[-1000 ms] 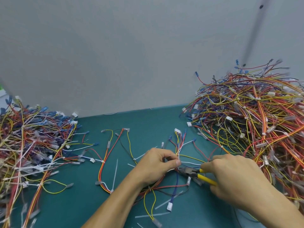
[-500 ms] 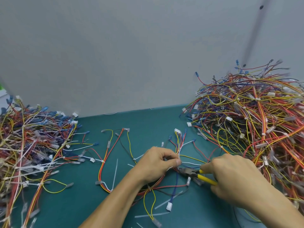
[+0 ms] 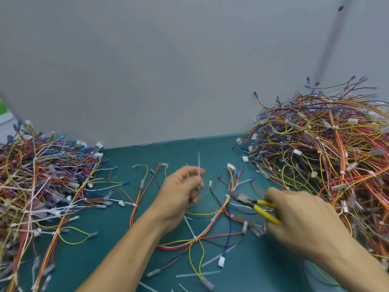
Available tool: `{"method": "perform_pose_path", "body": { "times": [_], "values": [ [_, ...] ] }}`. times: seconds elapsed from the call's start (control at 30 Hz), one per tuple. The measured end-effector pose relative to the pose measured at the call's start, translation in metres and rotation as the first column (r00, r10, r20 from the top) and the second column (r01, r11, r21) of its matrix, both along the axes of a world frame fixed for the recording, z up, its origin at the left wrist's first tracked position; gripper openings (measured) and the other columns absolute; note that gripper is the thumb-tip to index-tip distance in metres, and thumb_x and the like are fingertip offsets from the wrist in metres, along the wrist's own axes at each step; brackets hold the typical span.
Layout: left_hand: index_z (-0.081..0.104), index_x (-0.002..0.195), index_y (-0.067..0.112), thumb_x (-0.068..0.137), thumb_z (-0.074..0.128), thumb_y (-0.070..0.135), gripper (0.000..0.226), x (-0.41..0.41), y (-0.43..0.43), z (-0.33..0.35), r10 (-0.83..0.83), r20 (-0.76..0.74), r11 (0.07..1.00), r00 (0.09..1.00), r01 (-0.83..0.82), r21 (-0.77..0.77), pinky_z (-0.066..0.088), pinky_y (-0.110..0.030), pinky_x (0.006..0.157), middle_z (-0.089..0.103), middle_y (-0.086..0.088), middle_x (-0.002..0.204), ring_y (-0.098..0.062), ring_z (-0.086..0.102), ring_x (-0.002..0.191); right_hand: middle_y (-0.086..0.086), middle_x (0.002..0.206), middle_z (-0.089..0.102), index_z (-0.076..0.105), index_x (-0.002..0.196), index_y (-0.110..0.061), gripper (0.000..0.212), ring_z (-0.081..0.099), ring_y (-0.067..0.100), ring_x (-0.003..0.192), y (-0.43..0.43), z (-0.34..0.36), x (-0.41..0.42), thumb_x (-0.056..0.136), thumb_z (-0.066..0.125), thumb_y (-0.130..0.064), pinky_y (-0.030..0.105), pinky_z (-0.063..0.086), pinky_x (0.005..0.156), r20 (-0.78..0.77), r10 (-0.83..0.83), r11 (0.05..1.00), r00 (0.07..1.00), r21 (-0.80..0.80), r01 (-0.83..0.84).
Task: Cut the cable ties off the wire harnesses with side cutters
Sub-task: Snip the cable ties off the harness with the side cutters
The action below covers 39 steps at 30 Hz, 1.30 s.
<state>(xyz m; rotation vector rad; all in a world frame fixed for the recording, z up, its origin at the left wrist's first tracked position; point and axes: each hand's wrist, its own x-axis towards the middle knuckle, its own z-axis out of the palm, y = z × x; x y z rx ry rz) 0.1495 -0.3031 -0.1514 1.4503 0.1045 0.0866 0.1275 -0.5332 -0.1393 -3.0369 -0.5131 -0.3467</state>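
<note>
Green worktop (image 3: 117, 258) against a grey wall (image 3: 168, 70), strewn with wires. Left hand (image 3: 181, 192) raised a little above the surface, fingers curled, thumb and forefinger pinched on a pale cable tie (image 3: 198, 165) standing upright out of the grip. Right hand (image 3: 299, 216) closed round the yellow handles of the side cutters (image 3: 250, 202), dark jaws pointing left and slightly parted at the white tie on the bundle of the wire harness (image 3: 212, 222) lying between the two hands. Harness spread flat on the worktop: red, yellow, orange, blue and black leads, a white plug (image 3: 231, 166) at the far end, another white plug (image 3: 221, 261) near the front edge, further ties visible along the bundle. Loose cut ties (image 3: 197, 275) scattered across the front of the worktop. Second small harness (image 3: 143, 186) lying to the left of the left hand. Big tangled heap of harnesses (image 3: 328, 157) piled at the right, touching the wall; a flatter heap (image 3: 42, 182) at the left.
</note>
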Motion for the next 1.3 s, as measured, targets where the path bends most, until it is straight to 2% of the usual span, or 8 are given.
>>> {"method": "perform_pose_path", "body": {
  "times": [0.13,0.23,0.33,0.43,0.5,0.6,0.77,1.3],
  "values": [
    [0.041,0.084,0.013,0.088,0.028,-0.011,0.028,-0.011,0.012,0.011,-0.015,-0.029,1.0,0.999,0.014,-0.026,0.031,-0.027,0.051,0.047,-0.001,0.058,-0.014,0.034,0.05,-0.014,0.098,0.052,0.041,0.11,-0.035,0.039,0.058,0.012,0.099,0.002,0.005,-0.007,0.078,0.048,-0.057,0.028,0.044,0.068,0.065,0.025,0.999,0.998,0.026,-0.027],
    [0.039,0.079,0.015,0.083,0.033,-0.007,0.024,-0.024,0.015,0.007,-0.061,-0.022,0.996,0.998,0.062,0.058,0.033,-0.026,0.051,0.042,0.001,0.055,-0.015,0.031,0.049,-0.015,0.1,0.049,0.043,0.115,-0.037,0.042,0.055,0.009,0.105,0.01,0.002,-0.014,0.082,0.044,-0.062,0.028,0.039,0.067,0.023,0.079,0.997,0.997,0.002,-0.079],
    [0.045,0.076,0.014,0.068,0.049,0.01,0.01,-0.038,0.017,-0.005,-0.119,0.038,0.957,0.992,0.104,0.272,0.031,-0.025,0.054,0.038,0.004,0.056,-0.012,0.03,0.052,-0.014,0.097,0.044,0.044,0.118,-0.037,0.038,0.055,0.012,0.105,0.016,0.0,-0.017,0.084,0.043,-0.054,0.029,0.034,0.065,-0.04,0.106,0.994,0.994,-0.028,-0.107],
    [0.056,0.085,0.022,0.068,0.067,0.022,0.02,-0.045,0.014,-0.021,-0.201,0.076,0.805,0.977,0.12,0.581,0.029,-0.019,0.054,0.034,0.013,0.056,-0.008,0.031,0.054,-0.012,0.101,0.046,0.046,0.117,-0.034,0.036,0.055,0.015,0.106,0.017,-0.001,-0.018,0.084,0.044,-0.048,0.03,0.034,0.065,-0.07,0.096,0.993,0.993,-0.064,-0.101],
    [0.06,0.086,0.027,0.07,0.076,0.026,0.023,-0.046,0.011,-0.025,-0.196,0.079,0.747,0.977,0.097,0.658,0.028,-0.016,0.054,0.034,0.013,0.055,-0.005,0.033,0.054,-0.011,0.107,0.048,0.046,0.118,-0.033,0.036,0.054,0.016,0.108,0.017,-0.001,-0.019,0.084,0.044,-0.046,0.03,0.034,0.065,-0.085,0.091,0.992,0.992,-0.079,-0.098],
    [0.062,0.081,0.029,0.073,0.08,0.025,0.02,-0.043,0.009,-0.027,-0.144,0.101,0.762,0.984,0.045,0.646,0.029,-0.016,0.053,0.035,0.012,0.05,-0.004,0.033,0.051,-0.01,0.108,0.049,0.047,0.117,-0.031,0.036,0.054,0.017,0.109,0.019,-0.003,-0.02,0.085,0.043,-0.046,0.03,0.033,0.066,-0.096,0.096,0.991,0.991,-0.083,-0.104],
    [0.064,0.075,0.024,0.082,0.073,0.027,0.012,-0.043,0.004,-0.028,-0.154,0.178,0.731,0.972,-0.009,0.683,0.029,-0.014,0.051,0.034,0.01,0.045,-0.006,0.033,0.048,-0.01,0.11,0.049,0.045,0.115,-0.029,0.035,0.052,0.016,0.11,0.022,-0.006,-0.022,0.087,0.041,-0.049,0.029,0.032,0.066,-0.1,0.113,0.988,0.989,-0.09,-0.122],
    [0.063,0.071,0.023,0.088,0.065,0.017,0.018,-0.038,0.012,-0.03,-0.159,0.095,0.777,0.983,0.065,0.626,0.028,-0.015,0.049,0.036,0.01,0.048,-0.006,0.03,0.048,-0.007,0.092,0.035,0.042,0.104,-0.027,0.026,0.052,0.018,0.105,0.029,-0.006,-0.025,0.085,0.042,-0.044,0.031,0.029,0.062,-0.082,0.088,0.99,0.993,-0.107,-0.096]
  ]
}}
